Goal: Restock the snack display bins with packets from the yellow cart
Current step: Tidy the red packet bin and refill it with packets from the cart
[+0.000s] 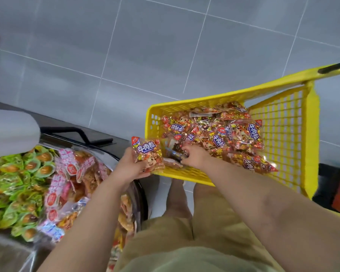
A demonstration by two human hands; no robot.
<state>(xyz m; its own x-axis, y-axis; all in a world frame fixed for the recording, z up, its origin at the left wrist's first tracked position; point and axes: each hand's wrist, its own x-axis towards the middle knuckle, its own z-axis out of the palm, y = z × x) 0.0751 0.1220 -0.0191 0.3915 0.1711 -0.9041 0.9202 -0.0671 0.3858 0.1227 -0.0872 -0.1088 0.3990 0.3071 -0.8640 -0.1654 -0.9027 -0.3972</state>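
2 hands work at the near edge of the yellow cart point(283, 134). The left hand point(132, 166) grips a red packet point(147, 154) upright, just outside the cart's rim. At its 3 o'clock, the right hand point(192, 157) reaches inside, fingers curled on a second packet point(173, 161) beside the pile of packets point(224, 134). At 8 o'clock from the hands, the display bin point(140, 197) holds pink packets point(67, 173) and green packets point(18, 183). Grey floor tiles point(145, 55) lie at 12 o'clock.
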